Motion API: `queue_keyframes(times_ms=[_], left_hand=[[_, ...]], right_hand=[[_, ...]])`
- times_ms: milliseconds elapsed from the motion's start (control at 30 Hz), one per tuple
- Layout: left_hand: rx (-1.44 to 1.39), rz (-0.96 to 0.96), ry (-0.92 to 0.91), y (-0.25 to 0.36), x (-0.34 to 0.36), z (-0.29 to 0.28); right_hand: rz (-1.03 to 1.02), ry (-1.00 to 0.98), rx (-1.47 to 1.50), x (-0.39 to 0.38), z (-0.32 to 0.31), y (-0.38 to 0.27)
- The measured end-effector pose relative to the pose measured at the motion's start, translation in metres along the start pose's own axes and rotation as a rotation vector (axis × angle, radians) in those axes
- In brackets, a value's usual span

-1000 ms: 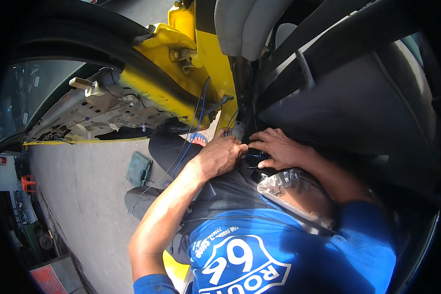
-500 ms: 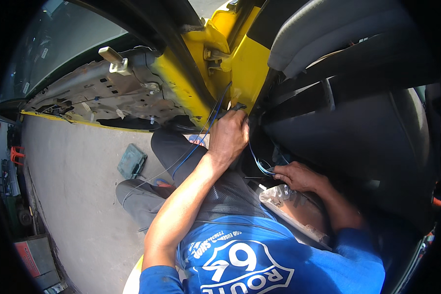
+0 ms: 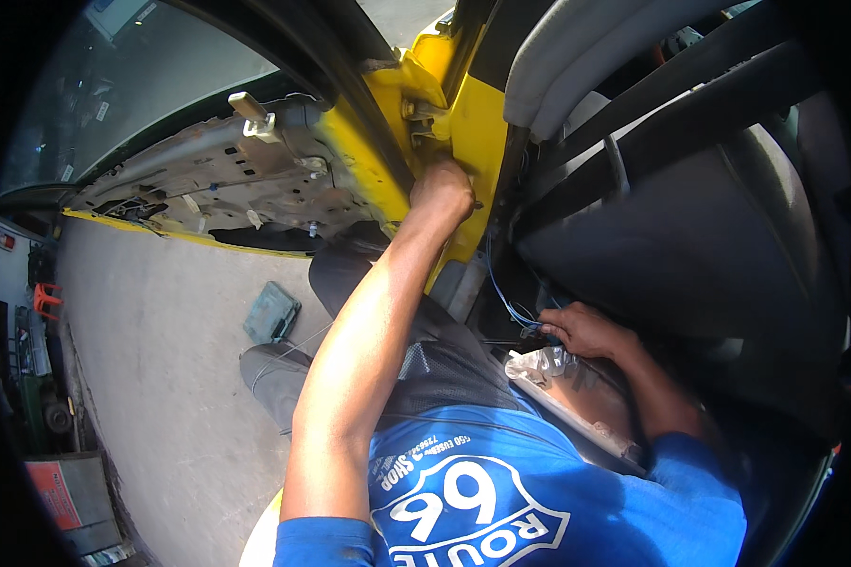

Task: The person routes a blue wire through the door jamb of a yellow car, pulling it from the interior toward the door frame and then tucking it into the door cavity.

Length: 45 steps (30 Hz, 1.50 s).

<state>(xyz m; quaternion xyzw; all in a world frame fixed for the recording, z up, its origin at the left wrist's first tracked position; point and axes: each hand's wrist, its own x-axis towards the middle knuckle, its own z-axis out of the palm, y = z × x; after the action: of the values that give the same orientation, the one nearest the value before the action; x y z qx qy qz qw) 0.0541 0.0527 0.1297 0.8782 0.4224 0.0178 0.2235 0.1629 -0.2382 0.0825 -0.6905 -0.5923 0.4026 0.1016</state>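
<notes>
Your left hand [image 3: 442, 192] is curled against the yellow door pillar [image 3: 479, 128]; its fingertips are hidden, so I cannot tell whether it grips anything. Your right hand [image 3: 584, 331] grasps the blue wires [image 3: 503, 295], which run down beside the pillar. White lettering and a shield emblem [image 3: 482, 515] cover your blue T-shirt [image 3: 633, 501]; a red panel [image 3: 55, 496] at lower left carries small print.

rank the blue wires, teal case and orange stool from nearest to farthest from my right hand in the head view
1. Blue wires: at the right hand
2. Teal case: on the ground, to the left
3. Orange stool: far left
</notes>
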Motion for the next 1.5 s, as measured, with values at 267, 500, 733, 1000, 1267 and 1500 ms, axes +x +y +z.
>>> queue_keyframes(times_ms=[267,500,733,1000,1267,1500], left_hand=[[0.161,0.149,0.333,0.003,-0.040,-0.028],[0.059,0.049,0.159,0.002,-0.009,-0.036],[-0.475,-0.081,0.666,0.011,-0.007,0.011],[-0.417,-0.007,0.556,-0.004,-0.050,0.024],[-0.050,0.440,0.461,-0.034,-0.092,0.102],[-0.126,0.159,0.025,-0.023,-0.079,0.144]], right_hand=[[0.027,0.020,-0.044,0.000,0.002,0.013],[0.053,0.070,-0.025,0.018,0.010,0.031],[0.057,0.111,-0.017,0.029,0.021,0.036],[0.121,0.033,-0.031,0.061,0.053,0.063],[0.091,-0.241,-0.100,0.121,0.076,0.090],[0.072,-0.279,-0.143,0.124,0.084,0.085]])
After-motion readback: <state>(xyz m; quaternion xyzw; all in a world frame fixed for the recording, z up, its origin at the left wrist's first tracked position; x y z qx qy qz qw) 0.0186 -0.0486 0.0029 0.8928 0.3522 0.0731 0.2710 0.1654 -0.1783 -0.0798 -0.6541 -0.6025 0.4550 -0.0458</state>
